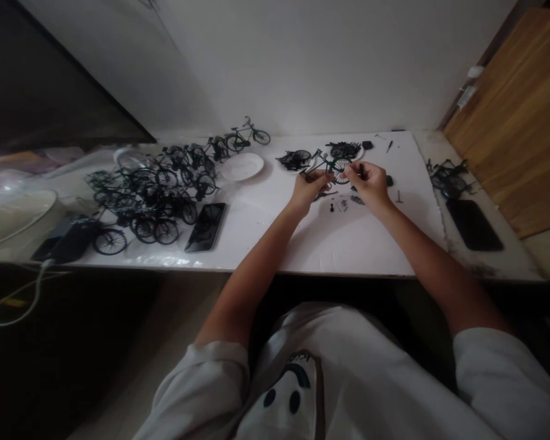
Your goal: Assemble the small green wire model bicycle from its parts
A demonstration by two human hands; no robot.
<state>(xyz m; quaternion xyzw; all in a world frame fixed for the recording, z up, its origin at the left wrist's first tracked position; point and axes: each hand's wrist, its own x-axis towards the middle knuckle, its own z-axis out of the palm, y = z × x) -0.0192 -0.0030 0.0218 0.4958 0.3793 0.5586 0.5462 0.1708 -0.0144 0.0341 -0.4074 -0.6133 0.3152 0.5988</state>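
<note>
Plate (242, 168) beside bicycle pile (162, 186); held bicycle (333, 165) right

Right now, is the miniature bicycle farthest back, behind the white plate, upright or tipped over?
Upright: the miniature bicycle shows its handlebars above its two wheels, behind the white plate.

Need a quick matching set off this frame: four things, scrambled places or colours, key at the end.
Column 1
1. Wooden panel
2. Bicycle pile
3. White cable
4. Left hand

Column 2
A. Hanging in a curve at the picture's lower left
B. Fingers on a small dark bicycle
C. Brown, at the far right
D. Dark, just left of a white plate

Pairs: 1-C, 2-D, 3-A, 4-B
</note>
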